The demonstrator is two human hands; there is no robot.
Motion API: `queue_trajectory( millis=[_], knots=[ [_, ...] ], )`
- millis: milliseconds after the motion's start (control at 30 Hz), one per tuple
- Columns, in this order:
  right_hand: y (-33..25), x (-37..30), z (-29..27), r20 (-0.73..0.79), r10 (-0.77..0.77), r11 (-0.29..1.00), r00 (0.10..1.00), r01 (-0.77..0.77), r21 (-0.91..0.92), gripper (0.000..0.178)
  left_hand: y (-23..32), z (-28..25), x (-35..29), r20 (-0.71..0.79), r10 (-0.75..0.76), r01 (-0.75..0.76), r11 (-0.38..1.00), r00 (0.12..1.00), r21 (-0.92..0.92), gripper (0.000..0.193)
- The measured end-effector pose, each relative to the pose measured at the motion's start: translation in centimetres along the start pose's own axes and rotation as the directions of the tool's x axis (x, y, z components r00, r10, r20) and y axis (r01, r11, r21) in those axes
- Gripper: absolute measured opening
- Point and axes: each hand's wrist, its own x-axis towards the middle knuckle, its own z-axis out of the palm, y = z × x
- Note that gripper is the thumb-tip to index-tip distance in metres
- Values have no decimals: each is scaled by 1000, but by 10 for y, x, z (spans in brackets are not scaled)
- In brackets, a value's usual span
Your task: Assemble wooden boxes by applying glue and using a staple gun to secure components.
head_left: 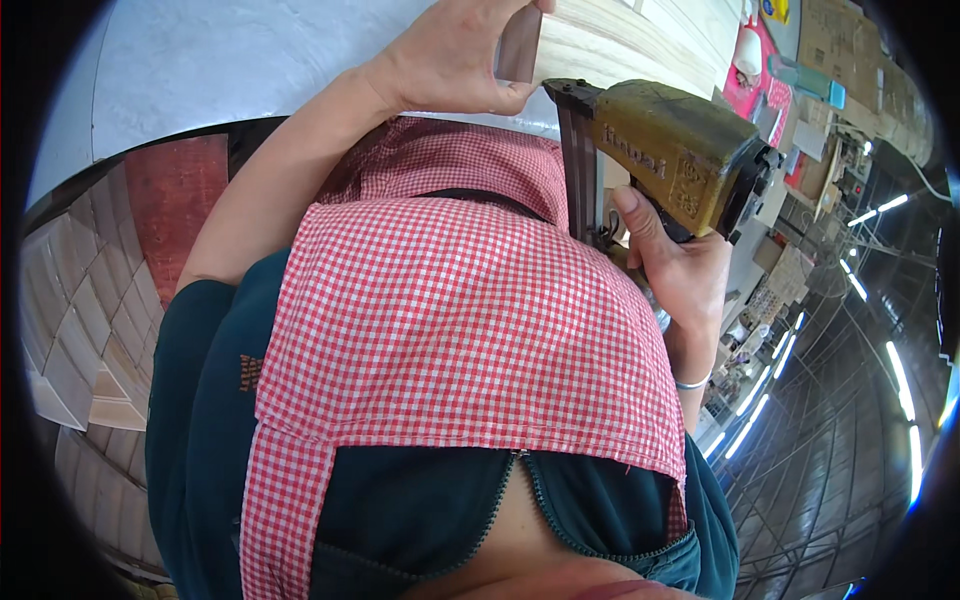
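In my right hand (pixel 685 265) is a worn yellow-green nail gun (pixel 670 145) with a black rear cap, my fingers wrapped round its grip. The gun's dark nose points left, close to my left thumb and to the end of a pale wood-grain board (pixel 625 50). My left hand (pixel 450 60) reaches in at the top with thumb and fingers curved round a small brownish wooden piece (pixel 517 48) at the board's left end. Its upper fingers are cut off by the picture's edge.
A pale blue-grey tabletop (pixel 230 70) lies to the left. Stacked wooden boxes or panels (pixel 80 290) and a red-brown board (pixel 180 210) stand lower left. Beyond the boards are a pink surface (pixel 742 95), a white bottle (pixel 748 50) and cardboard (pixel 840 45).
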Motion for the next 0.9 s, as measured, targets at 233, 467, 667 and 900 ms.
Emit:
queue_trajectory(
  millis=[233, 467, 667, 900],
  knots=[
    [-19, 10, 34, -14, 13, 999, 1000, -13, 45, 31, -16, -11, -27, -59, 53, -53, 999, 997, -2, 67],
    [-17, 22, 35, 31, -89, 996, 996, 89, -3, 30, -17, -5, -31, -26, -11, 10, 1000, 1000, -6, 67],
    [-24, 24, 34, 58, -81, 996, 995, 82, -20, 30, -20, -5, -31, -48, 48, -48, 999, 998, 14, 66],
    [-16, 24, 33, 18, -82, 994, 996, 81, 78, 27, -14, -19, -52, -121, -72, 76, 997, 990, 25, 66]
  ],
)
